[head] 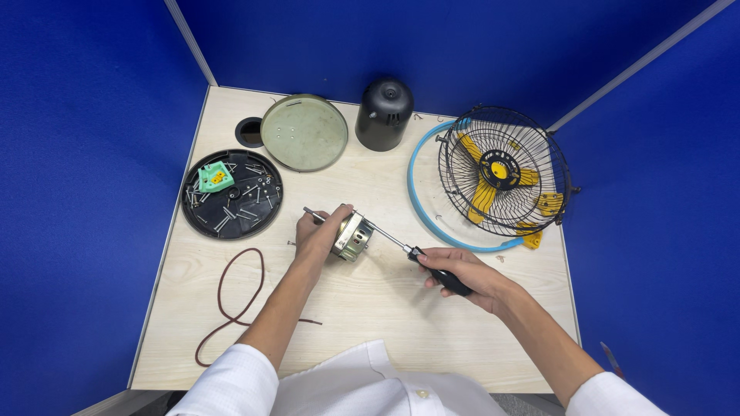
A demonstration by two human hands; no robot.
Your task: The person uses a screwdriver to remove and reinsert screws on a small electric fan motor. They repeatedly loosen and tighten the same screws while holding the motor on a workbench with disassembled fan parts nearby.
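My left hand (317,236) grips a small metal fan motor (354,237) lying on the wooden table (385,308), with its thin shaft sticking out to the upper left. My right hand (461,271) holds a screwdriver (420,258) by its black handle. The screwdriver's metal shank points up and left, and its tip meets the motor's casing.
A black round tray (231,194) with several screws and a green part sits at the left. Behind it lie a grey-green disc (304,132), a table hole (250,132) and a black motor cover (384,113). A black wire fan guard (502,169) with yellow blades, a blue ring (420,208) and a brown cord (231,304) are nearby.
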